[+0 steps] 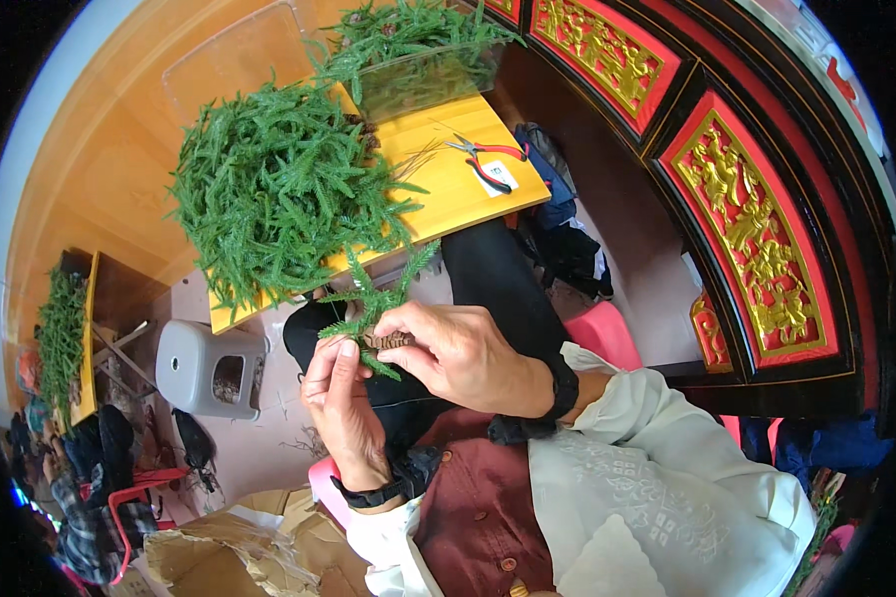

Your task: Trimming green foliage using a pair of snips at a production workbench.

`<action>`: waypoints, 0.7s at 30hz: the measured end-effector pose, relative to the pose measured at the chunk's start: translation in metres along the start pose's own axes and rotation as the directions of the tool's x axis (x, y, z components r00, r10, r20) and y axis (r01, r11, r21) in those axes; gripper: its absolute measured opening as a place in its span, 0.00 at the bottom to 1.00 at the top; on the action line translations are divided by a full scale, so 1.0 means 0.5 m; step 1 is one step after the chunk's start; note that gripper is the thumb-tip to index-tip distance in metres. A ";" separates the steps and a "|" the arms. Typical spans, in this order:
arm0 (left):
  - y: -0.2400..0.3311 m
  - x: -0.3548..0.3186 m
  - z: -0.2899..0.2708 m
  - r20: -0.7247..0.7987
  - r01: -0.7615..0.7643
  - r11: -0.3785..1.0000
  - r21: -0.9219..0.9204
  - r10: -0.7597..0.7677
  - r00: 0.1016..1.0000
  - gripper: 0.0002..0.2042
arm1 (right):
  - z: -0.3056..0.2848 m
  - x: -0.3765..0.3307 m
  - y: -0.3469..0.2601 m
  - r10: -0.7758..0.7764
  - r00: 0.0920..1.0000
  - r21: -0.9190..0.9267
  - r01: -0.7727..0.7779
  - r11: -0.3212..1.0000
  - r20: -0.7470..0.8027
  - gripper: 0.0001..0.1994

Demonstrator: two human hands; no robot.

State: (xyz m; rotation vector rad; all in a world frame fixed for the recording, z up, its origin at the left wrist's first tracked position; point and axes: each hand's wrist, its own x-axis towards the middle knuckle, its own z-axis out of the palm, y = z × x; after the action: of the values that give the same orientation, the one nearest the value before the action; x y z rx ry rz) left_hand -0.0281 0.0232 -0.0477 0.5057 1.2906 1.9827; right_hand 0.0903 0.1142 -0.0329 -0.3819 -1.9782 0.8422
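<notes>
Above my lap, a green artificial pine sprig (373, 298) points away from me, its several needle-covered tips spread out. At its near end sits a small brown pine cone (388, 340). My left hand (344, 403) pinches the base of the sprig between thumb and fingers, just left of the cone. From the right, my right hand (463, 353) closes its thumb and fingertips on the cone. The fingers partly hide where cone and sprig meet, so I cannot tell how they are joined.
A big heap of green sprigs (284, 189) covers much of the yellow table (443, 204). Red-handled pliers (488, 159) and thin wires (423, 157) lie right of it, near a clear bin (428, 82) of greenery. A grey stool (209, 368), a cardboard box (254, 547) and carved panels (757, 234) surround me.
</notes>
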 end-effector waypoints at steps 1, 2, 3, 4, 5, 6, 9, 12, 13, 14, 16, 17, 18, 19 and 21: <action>-0.001 -0.001 0.003 0.004 -0.030 1.000 0.003 0.030 1.000 0.04 | 0.000 -0.002 -0.001 -0.001 1.000 0.000 0.001 1.000 -0.001 0.12; -0.003 -0.001 0.007 0.009 -0.059 0.998 0.005 0.059 0.998 0.03 | -0.001 -0.004 -0.003 -0.008 1.000 -0.008 0.008 1.000 -0.008 0.11; -0.003 -0.004 0.013 0.011 -0.060 0.998 0.006 0.060 0.998 0.03 | -0.002 -0.007 -0.003 -0.015 1.000 -0.017 0.014 1.000 -0.016 0.11; -0.003 -0.007 0.020 0.011 -0.085 0.996 0.016 0.085 0.996 0.03 | -0.003 -0.010 -0.001 -0.015 1.000 -0.018 0.015 1.000 -0.018 0.11; -0.004 -0.009 0.026 0.013 -0.109 0.994 0.026 0.109 0.994 0.03 | -0.003 -0.014 0.002 -0.046 0.998 -0.040 0.044 0.998 -0.035 0.10; -0.007 -0.011 0.030 0.013 -0.110 0.994 0.027 0.109 0.994 0.03 | -0.004 -0.017 0.004 -0.076 0.996 -0.063 0.073 0.995 -0.050 0.10; -0.015 -0.014 0.042 0.005 -0.185 0.977 0.106 0.185 0.983 0.02 | -0.014 -0.023 0.005 -0.088 0.995 -0.090 0.083 0.992 -0.043 0.11; -0.024 -0.016 0.055 -0.020 -0.230 0.957 0.179 0.237 0.971 0.02 | -0.019 -0.029 0.014 -0.028 1.000 -0.012 0.028 1.000 -0.010 0.11; -0.027 -0.017 0.060 -0.041 -0.260 0.930 0.260 0.280 0.959 0.02 | -0.021 -0.028 0.016 -0.028 1.000 -0.010 0.028 1.000 -0.011 0.11; -0.030 -0.017 0.065 -0.058 -0.286 0.896 0.339 0.324 0.944 0.02 | -0.023 -0.028 0.017 0.017 1.000 0.040 -0.018 0.999 0.008 0.11; -0.032 -0.019 0.075 -0.060 -0.312 0.852 0.421 0.369 0.927 0.02 | -0.023 -0.027 0.020 0.063 0.998 0.091 -0.066 0.994 0.027 0.11; -0.033 -0.018 0.078 -0.056 -0.334 0.800 0.498 0.414 0.908 0.03 | -0.022 -0.026 0.021 0.098 0.995 0.108 -0.101 0.989 0.031 0.12; -0.034 -0.016 0.076 -0.058 -0.333 0.799 0.501 0.415 0.908 0.03 | -0.020 -0.026 0.021 0.133 0.990 0.126 -0.137 0.983 0.037 0.12; -0.035 -0.014 0.074 -0.050 -0.338 0.786 0.517 0.422 0.905 0.03 | -0.024 -0.024 0.021 0.133 0.990 0.129 -0.137 0.982 0.038 0.12; -0.034 -0.011 0.069 -0.043 -0.341 0.774 0.534 0.428 0.903 0.03 | -0.037 -0.016 0.024 0.072 0.988 0.052 -0.080 0.995 0.136 0.12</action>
State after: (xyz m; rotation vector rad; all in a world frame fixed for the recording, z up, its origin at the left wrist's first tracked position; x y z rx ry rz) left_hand 0.0038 0.0451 -0.0479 0.9496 1.9764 2.0153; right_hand 0.1092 0.1260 -0.0401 -0.3780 -2.0685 0.9929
